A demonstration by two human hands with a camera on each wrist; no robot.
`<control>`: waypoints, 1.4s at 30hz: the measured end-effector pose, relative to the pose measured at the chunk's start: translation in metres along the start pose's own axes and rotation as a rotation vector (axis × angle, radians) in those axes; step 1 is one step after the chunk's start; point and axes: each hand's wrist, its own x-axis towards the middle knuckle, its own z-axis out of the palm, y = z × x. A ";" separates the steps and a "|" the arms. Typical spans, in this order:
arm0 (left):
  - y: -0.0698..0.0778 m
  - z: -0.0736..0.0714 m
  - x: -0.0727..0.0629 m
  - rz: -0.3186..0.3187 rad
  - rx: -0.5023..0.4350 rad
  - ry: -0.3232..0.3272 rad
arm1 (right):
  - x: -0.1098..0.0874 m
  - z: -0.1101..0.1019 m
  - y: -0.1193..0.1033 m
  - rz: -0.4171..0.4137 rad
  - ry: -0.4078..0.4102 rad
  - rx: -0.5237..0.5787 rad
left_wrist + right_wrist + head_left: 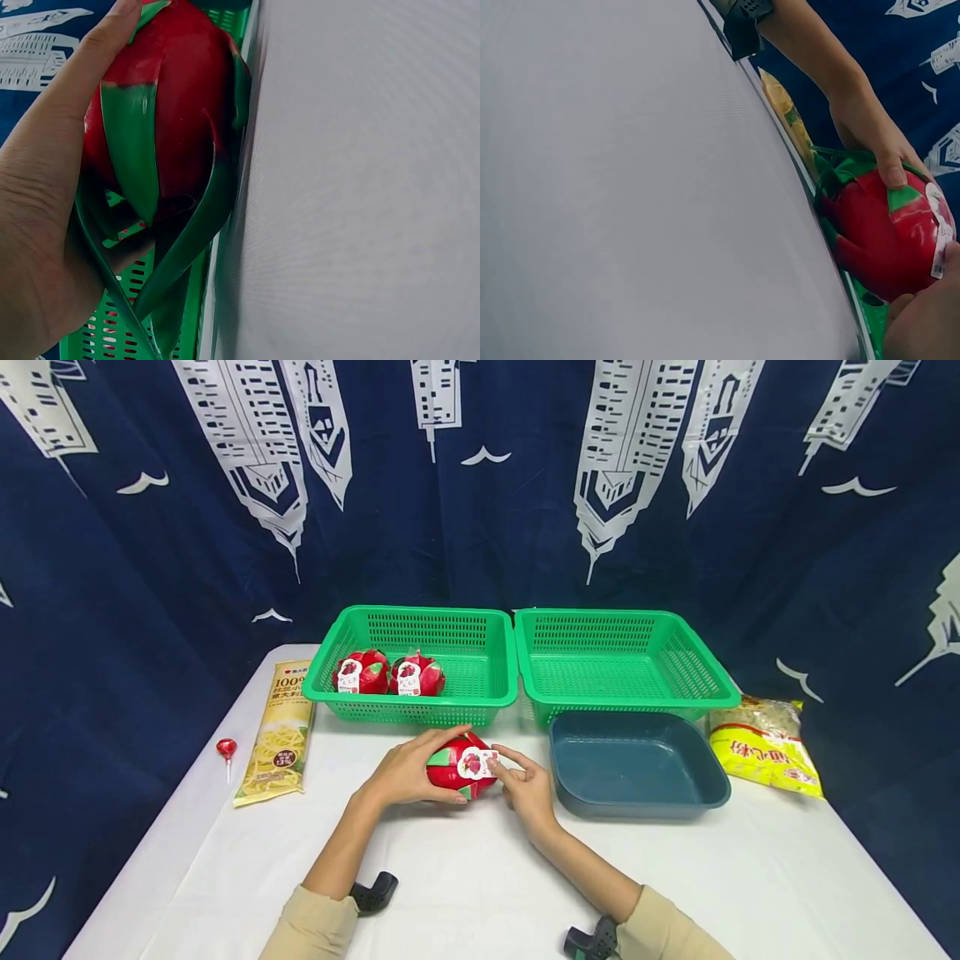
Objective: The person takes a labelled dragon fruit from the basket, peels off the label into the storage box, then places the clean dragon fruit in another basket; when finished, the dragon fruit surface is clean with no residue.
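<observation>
In the head view, my left hand (415, 770) grips a red dragon fruit (444, 777) with green scales from its left side, thumb below and fingers over the top. The left wrist view shows the thumb along the fruit (191, 82) and its long green leaf tips hanging down near the palm. A white label (474, 763) with a fruit picture lies on its right face. My right hand (529, 789) pinches that label's right end between thumb and index finger, close against the fruit. Two more labelled dragon fruits (362, 673) sit in the left green basket (480, 702).
A second green basket (630, 702) stands to the right, with a dark blue tub (637, 811) in front of it. A yellow bag (765, 752) lies at the far right. To the left are a pasta packet (273, 735) and a red lollipop (227, 747).
</observation>
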 end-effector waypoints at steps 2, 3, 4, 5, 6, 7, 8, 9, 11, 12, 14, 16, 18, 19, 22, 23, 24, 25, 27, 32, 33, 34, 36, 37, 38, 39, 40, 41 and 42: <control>0.000 0.000 0.000 0.000 -0.003 0.000 | 0.000 0.000 0.003 0.001 0.008 0.051; 0.000 0.001 0.000 0.000 -0.004 -0.001 | 0.001 0.001 0.004 -0.004 0.017 0.070; 0.000 0.001 0.000 0.000 -0.008 -0.003 | 0.000 0.001 0.005 -0.009 0.027 0.090; 0.000 0.001 0.000 0.000 -0.011 -0.005 | 0.000 0.002 0.006 -0.014 0.039 0.109; 0.000 0.001 0.000 -0.001 -0.013 -0.006 | 0.000 0.003 0.007 -0.016 0.053 0.126; 0.000 0.001 0.000 0.000 -0.015 -0.007 | 0.000 0.003 0.007 -0.021 0.068 0.134; 0.001 0.002 0.000 0.001 -0.014 -0.008 | 0.000 0.004 0.007 -0.024 0.084 0.142; 0.001 0.002 0.001 0.002 -0.013 -0.008 | 0.000 0.004 0.006 -0.024 0.100 0.146; 0.001 0.003 0.001 0.003 -0.006 -0.007 | 0.000 0.004 0.004 -0.024 0.127 0.151; 0.001 0.003 0.002 0.003 -0.004 -0.006 | 0.000 0.004 0.003 -0.025 0.138 0.150; 0.001 0.004 0.003 0.003 -0.001 -0.006 | -0.001 0.003 0.000 -0.029 0.152 0.141; 0.002 0.004 0.004 -0.004 0.000 -0.009 | -0.002 0.001 -0.003 -0.038 0.151 0.126; 0.002 0.004 0.005 -0.009 0.000 -0.014 | -0.002 -0.003 -0.004 -0.052 0.140 0.118; 0.002 0.004 0.005 -0.012 -0.001 -0.015 | -0.003 -0.004 -0.005 -0.062 0.134 0.113; 0.002 0.003 0.005 -0.029 -0.012 -0.016 | -0.004 -0.012 -0.013 -0.125 0.126 0.133; 0.002 0.002 0.005 -0.036 -0.020 -0.014 | -0.004 -0.015 -0.020 -0.157 0.130 0.143; 0.001 0.002 0.005 -0.044 -0.033 -0.010 | -0.004 -0.020 -0.028 -0.190 0.136 0.148; 0.001 0.001 0.004 -0.052 -0.041 -0.006 | -0.003 -0.027 -0.037 -0.231 0.138 0.149; 0.000 0.000 0.003 -0.064 -0.054 -0.002 | 0.000 -0.046 -0.057 -0.304 0.134 0.119; 0.001 -0.001 0.001 -0.060 -0.057 -0.006 | 0.015 -0.113 -0.101 -0.355 0.071 -0.211; 0.001 -0.001 0.001 -0.058 -0.057 -0.004 | 0.019 -0.127 -0.107 -0.334 0.046 -0.296; 0.001 -0.001 0.001 -0.056 -0.058 -0.001 | 0.023 -0.141 -0.111 -0.305 0.018 -0.373; 0.002 -0.001 0.000 -0.054 -0.062 0.006 | 0.031 -0.165 -0.114 -0.232 -0.063 -0.505; 0.002 -0.001 0.000 -0.056 -0.062 0.004 | 0.035 -0.174 -0.113 -0.190 -0.100 -0.562; 0.002 -0.001 0.000 -0.058 -0.062 0.003 | 0.039 -0.183 -0.111 -0.154 -0.145 -0.612; 0.002 -0.001 0.000 -0.058 -0.061 0.001 | 0.042 -0.189 -0.107 -0.127 -0.193 -0.654; 0.002 -0.001 -0.001 -0.059 -0.062 -0.001 | 0.046 -0.194 -0.101 -0.102 -0.239 -0.694; 0.002 0.000 -0.001 -0.060 -0.061 -0.003 | 0.049 -0.197 -0.095 -0.085 -0.285 -0.730; 0.002 0.000 -0.001 -0.061 -0.060 -0.005 | 0.051 -0.199 -0.088 -0.071 -0.330 -0.760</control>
